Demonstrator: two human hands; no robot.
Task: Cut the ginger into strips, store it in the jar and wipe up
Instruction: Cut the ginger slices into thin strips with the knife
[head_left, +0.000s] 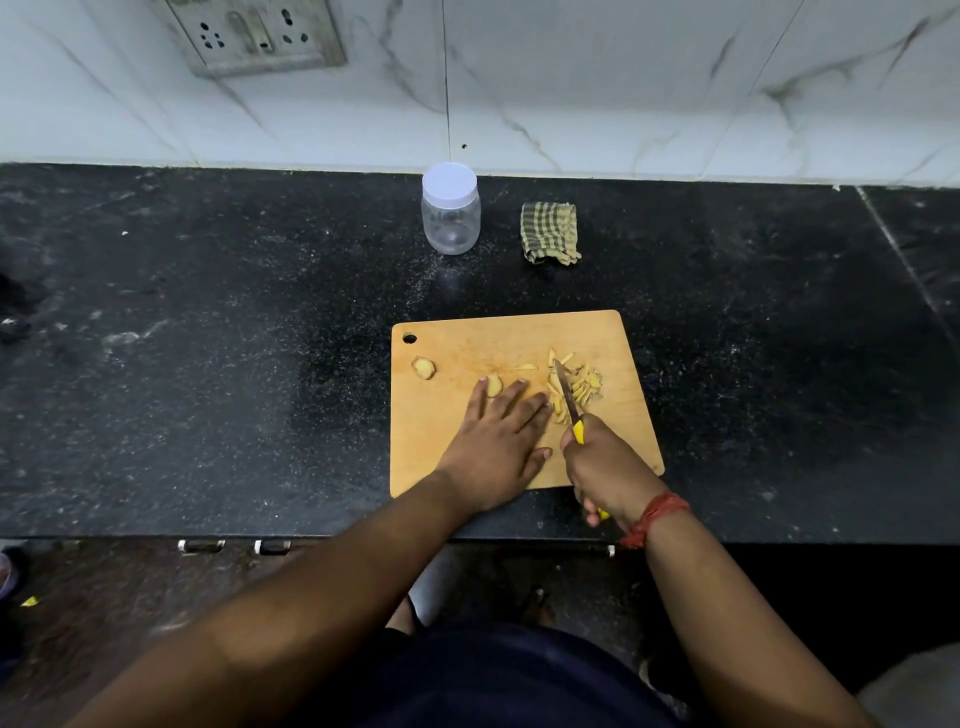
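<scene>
1. The right hand (605, 462) is curled round the yellow handle of a knife (568, 402), its blade pointing toward 12 o'clock into the cut ginger strips (579, 387).
2. The left hand (496, 441) is laid flat, fingers spread, on the cutting board (467, 415), at 9 o'clock of the knife; a ginger slice (494, 385) is touched by its fingertips.
3. Another ginger piece (423, 368) is seen at 10 o'clock of that hand.
4. Farther on the surface (208, 364), a lidded jar (450, 215) and a checked cloth (549, 233) are set toward 12 o'clock.
</scene>
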